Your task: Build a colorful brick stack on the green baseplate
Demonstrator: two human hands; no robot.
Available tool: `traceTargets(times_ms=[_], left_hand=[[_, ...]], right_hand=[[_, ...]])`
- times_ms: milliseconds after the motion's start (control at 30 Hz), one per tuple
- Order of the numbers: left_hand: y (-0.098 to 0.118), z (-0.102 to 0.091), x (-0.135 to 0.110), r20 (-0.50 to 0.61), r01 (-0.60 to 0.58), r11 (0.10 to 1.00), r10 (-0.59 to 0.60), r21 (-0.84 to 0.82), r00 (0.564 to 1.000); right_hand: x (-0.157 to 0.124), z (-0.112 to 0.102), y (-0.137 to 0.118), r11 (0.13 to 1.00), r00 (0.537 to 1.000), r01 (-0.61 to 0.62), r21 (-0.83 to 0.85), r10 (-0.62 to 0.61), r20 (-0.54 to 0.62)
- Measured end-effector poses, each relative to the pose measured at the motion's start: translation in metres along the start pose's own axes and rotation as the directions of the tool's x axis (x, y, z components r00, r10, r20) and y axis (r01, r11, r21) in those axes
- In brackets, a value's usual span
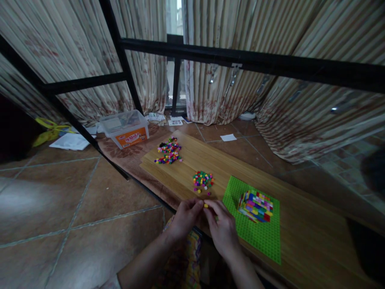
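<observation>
My left hand [184, 218] and my right hand [221, 229] meet at the near edge of a wooden board [300, 224]. Their fingertips pinch a small yellow brick [206, 205] between them. Just beyond the hands lies a small heap of coloured bricks [202, 180]. A green baseplate [261, 237] lies to the right, carrying a multicoloured brick block [256, 206]. A larger pile of bricks [169, 151] sits at the board's far end.
A clear plastic tub with an orange label [126, 128] stands on the tiled floor [75, 200] beyond the board. A black metal frame [240, 60] crosses in front of striped curtains [228, 92]. Papers and a yellow item [51, 130] lie at far left.
</observation>
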State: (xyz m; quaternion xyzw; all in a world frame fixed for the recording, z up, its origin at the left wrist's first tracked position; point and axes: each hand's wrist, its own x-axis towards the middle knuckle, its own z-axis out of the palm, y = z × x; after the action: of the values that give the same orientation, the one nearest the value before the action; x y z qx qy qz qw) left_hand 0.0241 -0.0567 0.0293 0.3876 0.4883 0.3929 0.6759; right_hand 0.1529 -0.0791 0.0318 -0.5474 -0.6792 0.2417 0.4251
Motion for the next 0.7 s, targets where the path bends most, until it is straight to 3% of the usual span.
traceTargets(times_ms=[233, 333, 400, 467, 533, 600, 700], left_hand=[[0.013, 0.003, -0.010, 0.042, 0.125, 0.987, -0.121, -0.102, 0.992], [0.013, 0.000, -0.009, 0.064, 0.190, 0.964, -0.181, -0.184, 0.981], [0.010, -0.002, -0.007, 0.028, 0.148, 0.982, -0.145, -0.122, 0.989], [0.008, -0.006, -0.002, -0.057, 0.000, 0.995, 0.006, 0.100, 0.998], [0.006, -0.009, 0.004, -0.103, -0.173, 0.892, 0.236, 0.418, 0.966], [0.005, -0.012, 0.012, -0.055, -0.256, 0.691, 0.395, 0.676, 0.917], [0.004, -0.014, 0.023, 0.029, -0.249, 0.453, 0.439, 0.856, 0.898]], right_hand=[[-0.008, 0.000, 0.000, 0.963, 0.990, -0.138, 0.233, 0.142, -0.001], [-0.010, 0.004, 0.006, 0.910, 0.965, -0.241, 0.339, 0.262, -0.018], [-0.009, 0.005, 0.013, 0.895, 0.943, -0.284, 0.345, 0.325, -0.066], [-0.004, 0.006, 0.021, 0.929, 0.944, -0.265, 0.258, 0.305, -0.128], [0.004, 0.006, 0.028, 0.973, 0.962, -0.212, 0.089, 0.224, -0.156], [0.013, 0.007, 0.033, 0.980, 0.979, -0.166, -0.108, 0.150, -0.142], [0.025, 0.010, 0.037, 0.930, 0.992, -0.106, -0.351, 0.077, -0.097]])
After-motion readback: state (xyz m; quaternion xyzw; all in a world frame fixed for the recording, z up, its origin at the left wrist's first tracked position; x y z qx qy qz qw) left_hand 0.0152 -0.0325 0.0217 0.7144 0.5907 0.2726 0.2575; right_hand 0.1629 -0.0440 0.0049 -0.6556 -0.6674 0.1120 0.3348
